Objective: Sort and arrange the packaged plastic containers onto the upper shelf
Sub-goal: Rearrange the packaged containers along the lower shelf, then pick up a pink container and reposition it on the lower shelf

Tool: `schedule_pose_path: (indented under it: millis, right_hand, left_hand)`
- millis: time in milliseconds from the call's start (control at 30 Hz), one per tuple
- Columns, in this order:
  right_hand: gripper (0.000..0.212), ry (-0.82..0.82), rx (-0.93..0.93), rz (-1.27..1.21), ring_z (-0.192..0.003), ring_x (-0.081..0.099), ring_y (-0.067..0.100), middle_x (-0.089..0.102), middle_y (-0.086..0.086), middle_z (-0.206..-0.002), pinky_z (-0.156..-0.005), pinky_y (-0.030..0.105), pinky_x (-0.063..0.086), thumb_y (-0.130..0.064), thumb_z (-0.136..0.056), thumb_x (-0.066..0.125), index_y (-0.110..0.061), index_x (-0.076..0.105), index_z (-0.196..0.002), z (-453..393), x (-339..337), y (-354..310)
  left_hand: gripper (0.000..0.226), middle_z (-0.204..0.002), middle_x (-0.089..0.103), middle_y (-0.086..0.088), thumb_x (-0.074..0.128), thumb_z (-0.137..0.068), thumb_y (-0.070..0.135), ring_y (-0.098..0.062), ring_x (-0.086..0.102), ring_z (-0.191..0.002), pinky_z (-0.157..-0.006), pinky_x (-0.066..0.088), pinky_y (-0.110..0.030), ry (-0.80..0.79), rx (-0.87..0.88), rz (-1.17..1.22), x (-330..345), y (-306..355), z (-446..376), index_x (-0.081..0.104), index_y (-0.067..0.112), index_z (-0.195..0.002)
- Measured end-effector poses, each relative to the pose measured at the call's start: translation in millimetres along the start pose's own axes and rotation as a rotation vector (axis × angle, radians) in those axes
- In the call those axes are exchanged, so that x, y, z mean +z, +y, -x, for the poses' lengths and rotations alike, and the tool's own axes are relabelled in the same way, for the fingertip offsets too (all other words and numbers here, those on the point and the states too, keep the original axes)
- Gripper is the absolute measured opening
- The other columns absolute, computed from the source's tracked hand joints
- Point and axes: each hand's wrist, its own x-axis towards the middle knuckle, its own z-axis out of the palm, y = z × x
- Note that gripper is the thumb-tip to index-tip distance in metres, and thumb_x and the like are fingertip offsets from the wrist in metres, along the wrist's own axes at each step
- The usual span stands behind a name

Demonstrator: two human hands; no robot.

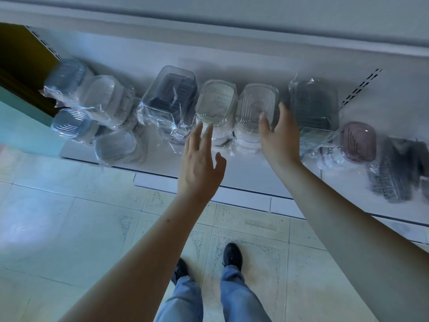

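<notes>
Already most of the wrapped containers stand on the white shelf (241,175) in front of us, so we judge the job well along, though not tidy yet. Our left hand (199,163) reaches forward with fingers straight and spread, holding nothing, its tips just short of the cream-lidded pack (214,101). Our right hand (278,135) is also open-fingered, with the fingers laid against the side of the clear ribbed pack (257,103); whether they press it or only touch it we cannot tell. These two packs sit side by side between our hands, touching or nearly so.

Beyond the left hand stands the tall dark-trayed pack (169,94), and farther out on that side a looser cluster: blue-lidded packs (67,77) and clear round-cornered ones (109,98), some behind others, not in a clean row. Beyond the right hand stands a grey pack (313,105), then a pink-lidded container (358,140) set nearer the shelf edge, and a dark blurred bundle (394,168) at the far end.

What seems left, to our eye, is lining up the middle pair and grouping like with like, then straightening both outer ends.
</notes>
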Motion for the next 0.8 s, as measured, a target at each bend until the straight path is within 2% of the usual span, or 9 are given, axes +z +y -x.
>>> schedule_pose_path:
  millis: [100, 167, 267, 400, 500, 667, 800]
  right_hand:
    - [0.056, 0.01, -0.118, 0.03, -0.142, 0.04, 0.025, 0.044, 0.014, -0.152, -0.115, 0.024, 0.027, -0.034, -0.104, 0.048, -0.003, 0.039, -0.149, 19, -9, -9]
    - [0.055, 0.016, -0.189, 0.04, -0.142, 0.04, 0.024, 0.045, 0.012, -0.152, -0.118, 0.034, 0.032, -0.035, -0.104, 0.048, -0.005, 0.039, -0.15, 36, -14, -18]
    - [0.054, 0.043, -0.281, 0.05, -0.136, 0.046, 0.027, 0.046, 0.013, -0.15, -0.114, 0.042, 0.038, -0.034, -0.104, 0.047, -0.004, 0.042, -0.148, 67, -23, -39]
    - [0.052, 0.049, -0.468, 0.065, -0.137, 0.045, 0.022, 0.05, 0.01, -0.147, -0.116, 0.031, 0.036, -0.038, -0.103, 0.04, -0.006, 0.047, -0.144, 118, -37, -90]
    - [0.046, 0.065, -0.655, 0.058, -0.132, 0.048, 0.02, 0.056, 0.01, -0.141, -0.115, 0.02, 0.03, -0.032, -0.104, 0.043, -0.004, 0.053, -0.139, 152, -47, -143]
    - [0.042, 0.137, -0.809, -0.011, -0.132, 0.05, 0.02, 0.057, 0.008, -0.139, -0.114, 0.024, 0.034, -0.028, -0.104, 0.045, -0.004, 0.053, -0.139, 180, -65, -235]
    - [0.044, 0.215, -0.86, -0.065, -0.134, 0.048, 0.021, 0.055, 0.007, -0.142, -0.115, 0.028, 0.034, -0.029, -0.105, 0.042, -0.005, 0.052, -0.14, 184, -75, -302]
  left_hand:
    - [0.06, -0.154, 0.035, -0.014, 0.053, -0.094, 0.022, -0.032, 0.039, -0.138, -0.106, 0.046, -0.049, -0.015, 0.018, -0.01, -9, -2, 27, 0.037, 0.01, -0.15]
    - [0.059, -0.152, 0.037, -0.011, 0.054, -0.094, 0.024, -0.03, 0.043, -0.135, -0.102, 0.049, -0.049, -0.031, 0.039, 0.02, -17, -4, 45, 0.037, 0.011, -0.15]
    - [0.059, -0.152, 0.037, -0.009, 0.055, -0.096, 0.027, -0.028, 0.043, -0.135, -0.102, 0.05, -0.044, -0.041, 0.061, 0.034, -38, -9, 69, 0.037, 0.013, -0.15]
    - [0.059, -0.152, 0.04, -0.005, 0.049, -0.095, 0.033, -0.021, 0.039, -0.138, -0.105, 0.041, -0.031, -0.03, 0.108, 0.056, -88, -11, 98, 0.038, 0.014, -0.149]
    - [0.055, -0.148, 0.044, -0.003, 0.049, -0.095, 0.034, -0.021, 0.044, -0.132, -0.105, 0.042, -0.031, 0.023, 0.154, 0.081, -133, -14, 112, 0.042, 0.015, -0.146]
    - [0.052, -0.141, 0.049, 0.0, 0.045, -0.094, 0.035, -0.02, 0.049, -0.128, -0.105, 0.046, -0.037, 0.141, 0.21, 0.13, -212, -18, 122, 0.047, 0.016, -0.142]
    - [0.051, -0.141, 0.047, 0.005, 0.045, -0.095, 0.037, -0.014, 0.046, -0.129, -0.107, 0.044, -0.032, 0.227, 0.231, 0.131, -271, -24, 122, 0.045, 0.021, -0.143]
